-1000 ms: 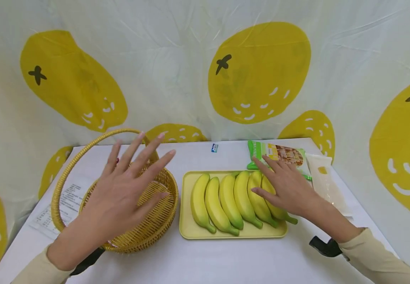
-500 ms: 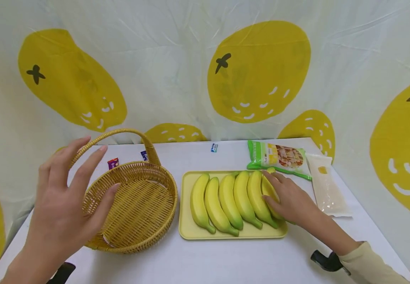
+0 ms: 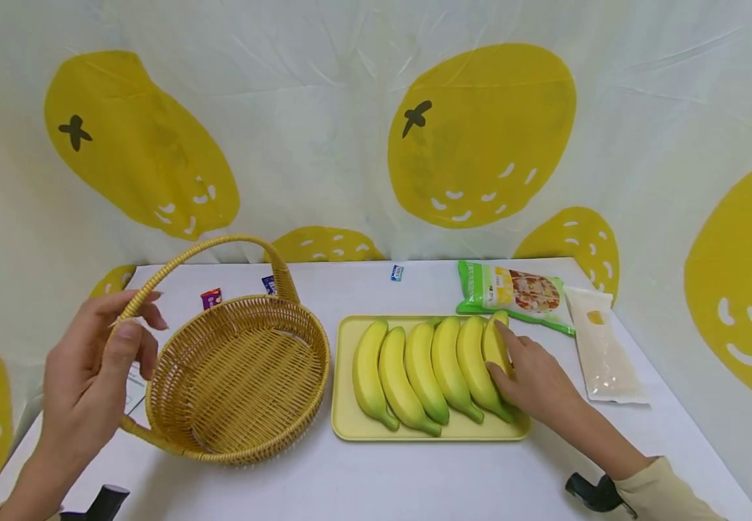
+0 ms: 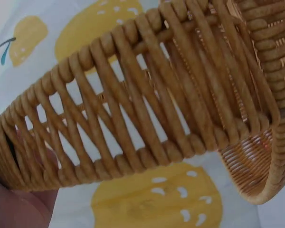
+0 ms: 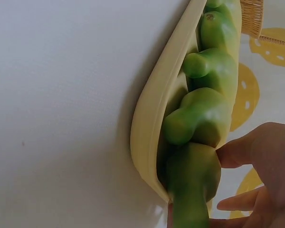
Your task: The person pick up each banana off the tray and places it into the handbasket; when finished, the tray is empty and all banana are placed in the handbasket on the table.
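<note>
My left hand (image 3: 85,369) grips the handle (image 3: 183,257) of a round wicker basket (image 3: 245,394), thumb and fingers curled round its left side. In the left wrist view the woven handle (image 4: 118,104) covers most of that hand. To the right, a pale yellow tray (image 3: 343,427) bears several yellow bananas with green stems, side by side. My right hand (image 3: 541,380) holds the rightmost banana (image 3: 496,344) between thumb and fingers. In the right wrist view, the thumb meets this banana (image 5: 192,175) near its stem end, and one fingertip shows past its far side.
Behind the tray lies a green-and-white food packet (image 3: 512,289), with a clear pack of white contents (image 3: 603,347) beside it. A small blue-and-white sachet (image 3: 397,273) is at the table's back. Purple (image 3: 211,298) and dark blue (image 3: 269,284) wrapped packets lie behind the basket. A printed sheet (image 3: 134,387) shows left of it.
My left hand has moved from over the basket out to the left and closed round its handle. My right hand has come down from above the bananas and taken hold of the rightmost one.
</note>
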{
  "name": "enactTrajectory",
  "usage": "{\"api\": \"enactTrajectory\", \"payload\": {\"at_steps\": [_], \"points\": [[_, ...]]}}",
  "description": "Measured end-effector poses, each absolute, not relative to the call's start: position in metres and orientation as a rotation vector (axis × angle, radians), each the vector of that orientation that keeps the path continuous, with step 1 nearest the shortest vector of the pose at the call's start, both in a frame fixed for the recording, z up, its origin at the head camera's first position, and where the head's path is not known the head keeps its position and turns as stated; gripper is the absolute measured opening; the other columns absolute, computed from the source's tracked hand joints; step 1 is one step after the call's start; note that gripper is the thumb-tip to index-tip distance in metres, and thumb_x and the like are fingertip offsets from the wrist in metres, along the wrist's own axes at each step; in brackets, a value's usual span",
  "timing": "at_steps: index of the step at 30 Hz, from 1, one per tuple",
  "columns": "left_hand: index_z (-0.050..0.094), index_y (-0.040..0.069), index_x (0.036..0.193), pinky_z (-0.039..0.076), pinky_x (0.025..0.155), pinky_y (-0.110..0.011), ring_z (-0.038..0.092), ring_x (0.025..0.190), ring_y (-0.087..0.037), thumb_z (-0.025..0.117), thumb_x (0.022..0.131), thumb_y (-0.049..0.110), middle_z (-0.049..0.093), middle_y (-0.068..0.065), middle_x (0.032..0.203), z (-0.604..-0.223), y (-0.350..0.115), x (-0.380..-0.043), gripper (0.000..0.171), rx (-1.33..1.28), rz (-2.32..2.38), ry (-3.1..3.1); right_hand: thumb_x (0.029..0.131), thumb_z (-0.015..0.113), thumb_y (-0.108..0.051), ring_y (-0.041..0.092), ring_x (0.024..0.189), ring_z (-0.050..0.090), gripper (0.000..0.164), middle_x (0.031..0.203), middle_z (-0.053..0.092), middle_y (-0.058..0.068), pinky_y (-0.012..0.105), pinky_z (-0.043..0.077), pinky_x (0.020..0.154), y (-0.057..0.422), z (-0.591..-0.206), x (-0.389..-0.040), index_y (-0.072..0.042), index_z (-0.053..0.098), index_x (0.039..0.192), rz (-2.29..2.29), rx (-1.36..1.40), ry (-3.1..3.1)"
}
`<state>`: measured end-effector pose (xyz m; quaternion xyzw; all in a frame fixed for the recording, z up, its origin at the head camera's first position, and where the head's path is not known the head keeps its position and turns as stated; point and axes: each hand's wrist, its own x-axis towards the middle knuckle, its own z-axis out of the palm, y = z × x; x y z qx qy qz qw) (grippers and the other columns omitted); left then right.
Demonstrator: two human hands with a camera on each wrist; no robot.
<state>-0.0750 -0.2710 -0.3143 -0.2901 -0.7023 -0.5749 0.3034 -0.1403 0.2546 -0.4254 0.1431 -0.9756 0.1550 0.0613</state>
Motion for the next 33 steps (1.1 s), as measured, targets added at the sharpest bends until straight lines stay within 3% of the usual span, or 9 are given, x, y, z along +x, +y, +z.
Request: {"api": "enactTrajectory", "payload": {"at_steps": [4, 9, 13, 16, 19, 23, 26, 33], "points": [[0.056, -0.027, 0.115, 0.029, 0.035, -0.026, 0.044, 0.053, -0.008, 0.043, 0.104, -0.017, 0.059, -0.009, 0.082, -0.317, -0.269, -0.073, 0.019, -0.705, -1.521, -1.822, 0.096, 0.072, -0.025, 0.032, 0.077, 0.061, 0.071, 0.091, 0.065, 0.021, 0.05, 0.057, 0.061, 0.255, -0.426, -0.141, 0.01, 0.044, 0.152, 0.45, 0.376, -2.989], [0.057, -0.024, 0.103, 0.027, 0.033, -0.023, 0.04, 0.05, -0.004, 0.045, 0.103, -0.017, 0.052, -0.003, 0.069, -0.325, -0.268, -0.067, 0.014, -0.565, -1.347, -1.905, 0.095, 0.068, -0.029, 0.037, 0.083, 0.064, 0.073, 0.115, 0.062, 0.034, 0.051, 0.057, 0.057, 0.254, -0.426, -0.144, 0.006, 0.043, 0.155, 0.443, 0.296, -3.024], [0.058, -0.022, 0.099, 0.028, 0.036, -0.02, 0.04, 0.053, -0.003, 0.046, 0.103, -0.014, 0.048, -0.001, 0.066, -0.333, -0.268, -0.062, 0.015, -0.539, -1.261, -1.917, 0.095, 0.065, -0.028, 0.037, 0.084, 0.064, 0.071, 0.121, 0.058, 0.035, 0.047, 0.055, 0.052, 0.253, -0.427, -0.145, -0.005, 0.045, 0.158, 0.447, 0.267, -3.043], [0.058, -0.023, 0.098, 0.028, 0.04, -0.017, 0.041, 0.055, -0.002, 0.048, 0.102, -0.013, 0.048, 0.0, 0.065, -0.337, -0.268, -0.059, 0.015, -0.543, -1.219, -1.893, 0.095, 0.064, -0.027, 0.038, 0.088, 0.064, 0.064, 0.123, 0.058, 0.034, 0.045, 0.055, 0.051, 0.251, -0.428, -0.145, -0.011, 0.052, 0.156, 0.421, 0.27, -3.063], [0.058, -0.023, 0.095, 0.034, 0.047, -0.01, 0.044, 0.059, 0.0, 0.053, 0.101, -0.01, 0.053, 0.001, 0.068, -0.341, -0.269, -0.054, 0.015, -0.517, -1.157, -1.88, 0.095, 0.063, -0.025, 0.041, 0.096, 0.064, 0.058, 0.124, 0.059, 0.034, 0.048, 0.056, 0.053, 0.25, -0.426, -0.145, -0.01, 0.059, 0.151, 0.396, 0.282, -3.075], [0.059, -0.022, 0.09, 0.043, 0.065, -0.002, 0.05, 0.067, 0.003, 0.06, 0.099, -0.005, 0.066, 0.008, 0.086, -0.348, -0.274, -0.048, 0.019, -0.456, -1.087, -1.882, 0.096, 0.065, -0.026, 0.043, 0.1, 0.064, 0.054, 0.123, 0.06, 0.033, 0.052, 0.059, 0.058, 0.25, -0.424, -0.143, -0.007, 0.062, 0.147, 0.385, 0.284, -3.075], [0.061, -0.02, 0.088, 0.047, 0.076, -0.003, 0.055, 0.073, 0.003, 0.063, 0.097, -0.004, 0.069, 0.011, 0.095, -0.353, -0.279, -0.045, 0.018, -0.419, -1.065, -1.904, 0.097, 0.068, -0.03, 0.044, 0.1, 0.065, 0.056, 0.122, 0.061, 0.033, 0.054, 0.06, 0.06, 0.251, -0.422, -0.141, -0.006, 0.061, 0.146, 0.401, 0.264, -3.069], [0.064, -0.019, 0.09, 0.052, 0.078, -0.006, 0.062, 0.075, 0.001, 0.07, 0.086, -0.014, 0.07, 0.003, 0.089, -0.361, -0.294, -0.036, 0.01, -0.37, -1.131, -1.943, 0.095, 0.069, -0.029, 0.037, 0.087, 0.064, 0.057, 0.116, 0.063, 0.032, 0.05, 0.057, 0.059, 0.254, -0.418, -0.141, -0.006, 0.057, 0.146, 0.516, 0.227, -3.043]]}}
